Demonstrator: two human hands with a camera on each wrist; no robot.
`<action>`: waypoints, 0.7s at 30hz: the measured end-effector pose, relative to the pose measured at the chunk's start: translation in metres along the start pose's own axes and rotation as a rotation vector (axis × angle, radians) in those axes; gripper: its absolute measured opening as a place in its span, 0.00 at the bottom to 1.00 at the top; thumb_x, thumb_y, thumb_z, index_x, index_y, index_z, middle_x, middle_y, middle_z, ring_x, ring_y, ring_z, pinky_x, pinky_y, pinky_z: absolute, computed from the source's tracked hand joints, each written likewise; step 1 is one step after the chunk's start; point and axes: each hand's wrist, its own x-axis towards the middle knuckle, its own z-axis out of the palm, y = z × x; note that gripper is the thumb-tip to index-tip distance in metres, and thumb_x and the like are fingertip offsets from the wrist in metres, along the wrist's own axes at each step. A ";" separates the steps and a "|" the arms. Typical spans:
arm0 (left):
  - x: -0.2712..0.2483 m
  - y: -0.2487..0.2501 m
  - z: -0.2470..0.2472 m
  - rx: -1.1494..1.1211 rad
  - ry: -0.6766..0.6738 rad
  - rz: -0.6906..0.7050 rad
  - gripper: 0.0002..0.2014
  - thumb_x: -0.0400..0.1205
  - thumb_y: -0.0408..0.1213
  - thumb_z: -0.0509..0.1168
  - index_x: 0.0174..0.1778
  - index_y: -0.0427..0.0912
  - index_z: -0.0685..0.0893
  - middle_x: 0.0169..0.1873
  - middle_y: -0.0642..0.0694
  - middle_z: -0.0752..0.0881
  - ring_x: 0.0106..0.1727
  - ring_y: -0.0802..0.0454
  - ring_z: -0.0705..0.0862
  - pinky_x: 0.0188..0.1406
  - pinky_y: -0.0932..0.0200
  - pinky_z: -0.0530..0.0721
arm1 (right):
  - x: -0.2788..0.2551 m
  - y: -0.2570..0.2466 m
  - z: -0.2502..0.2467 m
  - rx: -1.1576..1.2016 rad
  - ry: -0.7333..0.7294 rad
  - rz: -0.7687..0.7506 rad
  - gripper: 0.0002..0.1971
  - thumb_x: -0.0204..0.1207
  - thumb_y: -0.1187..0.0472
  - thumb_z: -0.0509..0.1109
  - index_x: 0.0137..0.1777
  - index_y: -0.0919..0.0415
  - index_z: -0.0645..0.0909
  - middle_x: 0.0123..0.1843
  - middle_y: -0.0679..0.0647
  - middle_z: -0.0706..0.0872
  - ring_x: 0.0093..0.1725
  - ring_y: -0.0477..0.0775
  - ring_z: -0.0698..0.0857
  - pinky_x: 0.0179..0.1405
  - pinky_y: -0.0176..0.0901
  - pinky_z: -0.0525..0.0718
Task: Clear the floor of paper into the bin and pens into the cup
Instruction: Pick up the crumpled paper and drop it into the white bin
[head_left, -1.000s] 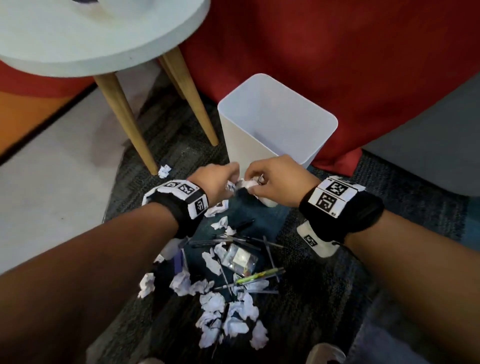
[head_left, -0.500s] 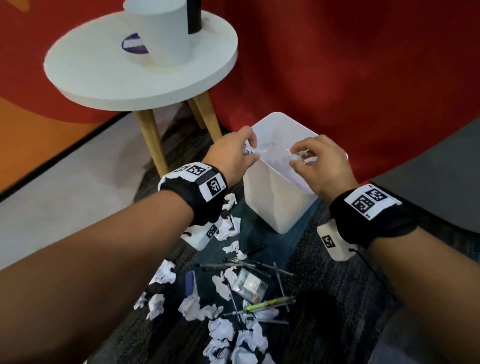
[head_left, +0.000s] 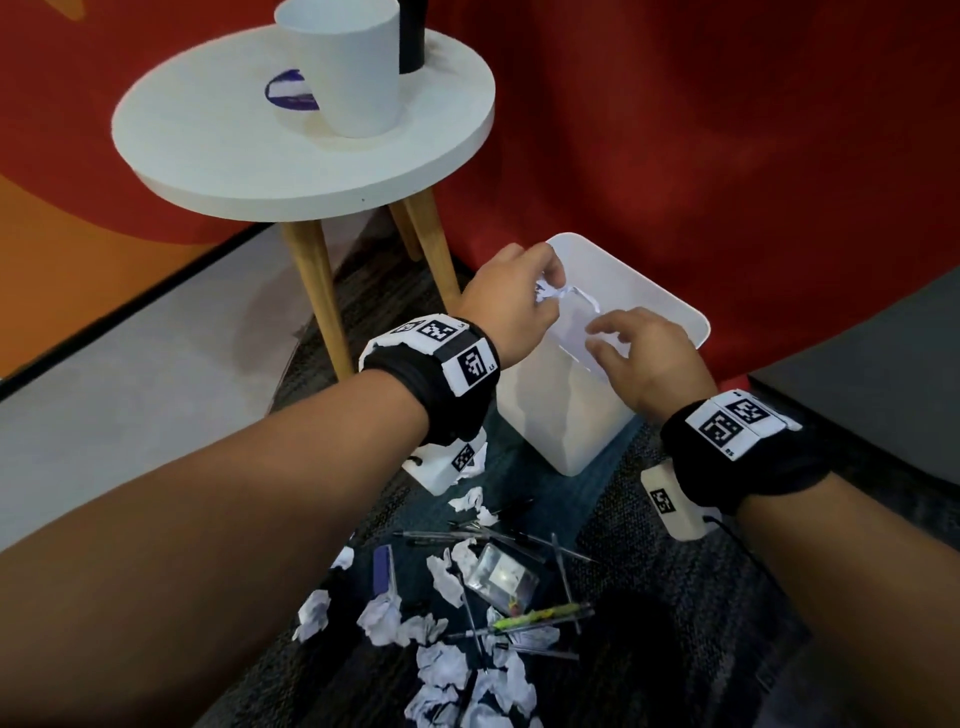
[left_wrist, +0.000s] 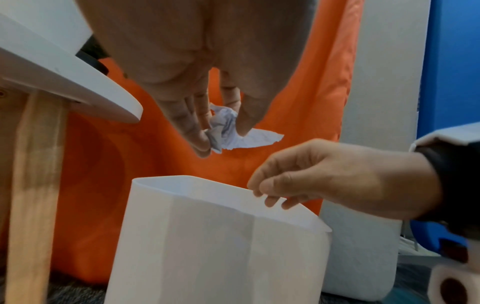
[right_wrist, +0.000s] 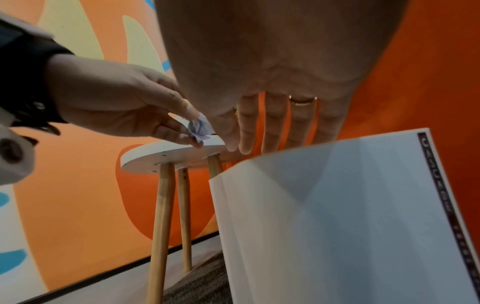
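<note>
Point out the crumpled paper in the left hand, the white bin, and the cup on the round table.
crumpled paper (left_wrist: 224, 127), left wrist view, on the creased wad between the fingers.
white bin (head_left: 558, 415), head view, on its near outer wall.
cup (head_left: 348, 67), head view, on its white side wall.

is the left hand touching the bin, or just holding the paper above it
Apart. In the left wrist view the left hand pinches the crumpled paper with orange backdrop showing between its fingertips and the bin rim below.
</note>
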 end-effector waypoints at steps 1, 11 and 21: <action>0.001 0.001 0.003 0.003 -0.008 0.010 0.09 0.80 0.35 0.65 0.56 0.44 0.81 0.52 0.46 0.77 0.44 0.52 0.76 0.47 0.58 0.76 | 0.000 -0.001 -0.001 0.022 0.038 -0.008 0.10 0.80 0.51 0.67 0.59 0.48 0.84 0.58 0.51 0.84 0.54 0.55 0.84 0.54 0.50 0.82; 0.012 0.001 0.042 0.061 -0.168 0.093 0.13 0.83 0.40 0.65 0.64 0.48 0.80 0.64 0.48 0.78 0.60 0.49 0.80 0.59 0.54 0.78 | -0.006 0.006 -0.010 0.135 0.166 0.023 0.11 0.77 0.56 0.68 0.59 0.51 0.82 0.54 0.48 0.85 0.45 0.53 0.85 0.48 0.53 0.85; -0.043 -0.024 0.054 0.041 -0.187 0.034 0.06 0.80 0.44 0.63 0.46 0.46 0.80 0.42 0.51 0.77 0.48 0.48 0.79 0.43 0.57 0.72 | -0.030 -0.034 0.003 0.155 0.156 -0.217 0.06 0.69 0.68 0.66 0.39 0.58 0.72 0.32 0.48 0.73 0.32 0.53 0.73 0.33 0.48 0.72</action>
